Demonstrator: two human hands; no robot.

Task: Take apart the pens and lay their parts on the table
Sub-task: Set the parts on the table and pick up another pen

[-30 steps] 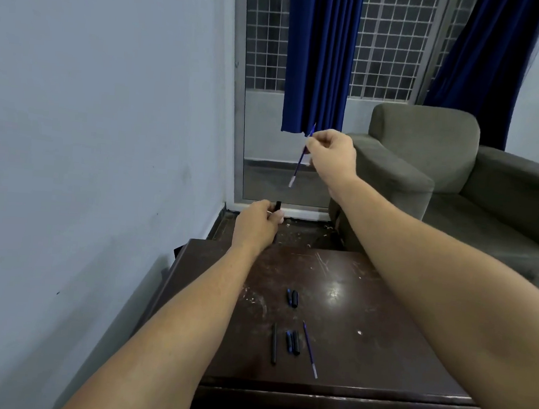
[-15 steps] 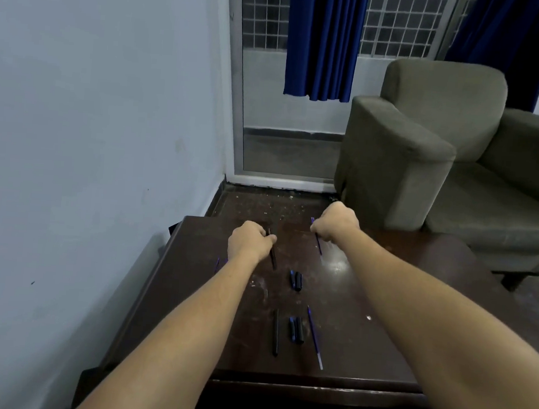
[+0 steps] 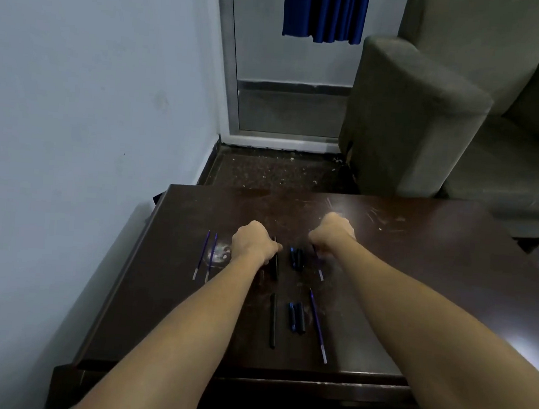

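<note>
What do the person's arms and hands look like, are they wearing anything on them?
Both arms are bare along all that shows, with no sleeves in view. The left hand and right hand are bare too: no gloves, and no watch, bracelet or ring can be seen from this side. No markings show on either forearm.

Desk [image 3: 417,280]: dark brown, glossy, pale scratches and a whitish smudge near the left side. Pen barrels [image 3: 273,321]: black. Caps and small parts [image 3: 296,317]: black with blue tint. Refills [image 3: 317,325]: blue-violet with pale clear tips; two more refills [image 3: 207,255] at left, same colours. Wall [image 3: 77,92]: pale blue-grey, few dark specks. Curtain [image 3: 325,12]: deep blue. Armchair [image 3: 429,120]: grey-olive. Floor [image 3: 274,172]: dark, speckled with light debris. Door frame [image 3: 233,56]: silver-grey.
</note>
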